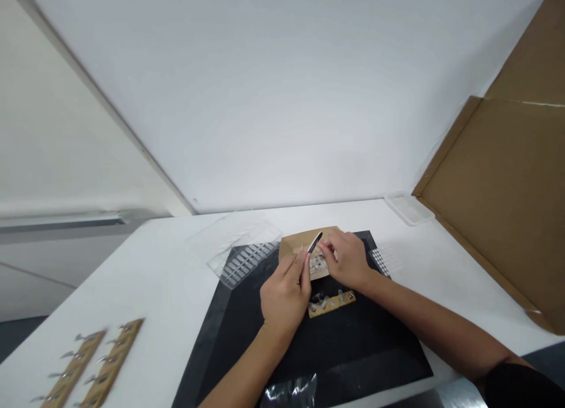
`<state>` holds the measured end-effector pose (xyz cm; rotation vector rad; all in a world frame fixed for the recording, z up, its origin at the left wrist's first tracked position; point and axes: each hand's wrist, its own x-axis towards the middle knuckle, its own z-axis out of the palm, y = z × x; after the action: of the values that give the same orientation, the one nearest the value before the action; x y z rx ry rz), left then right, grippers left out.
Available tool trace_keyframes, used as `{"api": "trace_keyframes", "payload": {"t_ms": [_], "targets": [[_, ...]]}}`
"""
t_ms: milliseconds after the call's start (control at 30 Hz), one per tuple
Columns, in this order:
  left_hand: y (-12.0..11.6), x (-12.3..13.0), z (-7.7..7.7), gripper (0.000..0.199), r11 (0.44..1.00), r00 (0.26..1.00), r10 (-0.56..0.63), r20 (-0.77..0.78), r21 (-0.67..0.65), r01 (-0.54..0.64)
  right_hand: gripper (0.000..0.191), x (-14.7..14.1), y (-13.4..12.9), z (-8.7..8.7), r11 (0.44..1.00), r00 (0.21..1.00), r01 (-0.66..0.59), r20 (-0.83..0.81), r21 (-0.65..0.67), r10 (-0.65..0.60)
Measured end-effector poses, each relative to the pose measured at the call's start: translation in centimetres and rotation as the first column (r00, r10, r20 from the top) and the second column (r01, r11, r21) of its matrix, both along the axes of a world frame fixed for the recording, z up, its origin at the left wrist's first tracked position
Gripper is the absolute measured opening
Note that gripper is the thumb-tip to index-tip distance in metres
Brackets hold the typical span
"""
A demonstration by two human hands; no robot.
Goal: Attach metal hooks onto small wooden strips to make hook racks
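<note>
Mat: we take the black mat [362, 349] on the white desk [176, 266] as our landmark.
Wrap: we see clear plastic [291, 393] at the mat's near edge.
Pegged bars: two wooden bars [116, 361] lie side by side, left of the mat, metal pegs along each.
Small bar: one more, the short bar [339, 302], lies on the mat, beyond its middle, with clear pieces on it.
Left hand: our left hand [285, 290], above the mat, grips the strip between thumb and fingers.
Right hand: our right hand [348, 255], above the mat's far right part, has its fingertips drawn together; we cannot tell whether they pinch anything or touch the strip.
Strip: the slim white, dark-edged strip [315, 242] is above the mat's far part. Its long axis slants away from us and rightward; the left hand has the lower end, the right fingertips are just right of the upper.
Card: a brown card [293, 243] with small bits on it sits at the mat's far edge.
Tray: a clear tray [219, 277] of nail-shaped pieces overlaps the mat's far left corner.
Dish: a clear dish [408, 211] stands beyond the mat, to its right.
</note>
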<state>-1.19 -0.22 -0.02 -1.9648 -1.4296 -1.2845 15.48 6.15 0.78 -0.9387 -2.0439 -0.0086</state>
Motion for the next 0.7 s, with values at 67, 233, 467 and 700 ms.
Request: {"api": "trace_keyframes", "payload": {"t_ms": [67,233,467,700], "targets": [[0.0,0.0,0.0,0.016,1.0,1.0,0.0,-0.003,0.002,0.0,0.027,-0.1,0.0,0.0,0.998,0.998,-0.062,0.011,-0.005,0.062],[-0.2,0.0,0.3,0.015,1.0,1.0,0.006,0.011,0.007,-0.006,0.027,-0.1,0.1,0.2,0.999,0.997,-0.021,-0.077,-0.027,0.019],[-0.3,0.0,0.4,0.015,1.0,0.999,0.01,0.04,0.004,-0.01,0.027,-0.3,0.1,0.4,0.997,0.992,-0.052,-0.121,-0.054,0.045],[-0.6,0.1,1.1,0.016,0.999,0.997,-0.034,0.065,0.021,0.033,0.025,-0.4,-0.1,0.7,0.992,0.977,-0.112,-0.186,-0.058,0.099]]}}
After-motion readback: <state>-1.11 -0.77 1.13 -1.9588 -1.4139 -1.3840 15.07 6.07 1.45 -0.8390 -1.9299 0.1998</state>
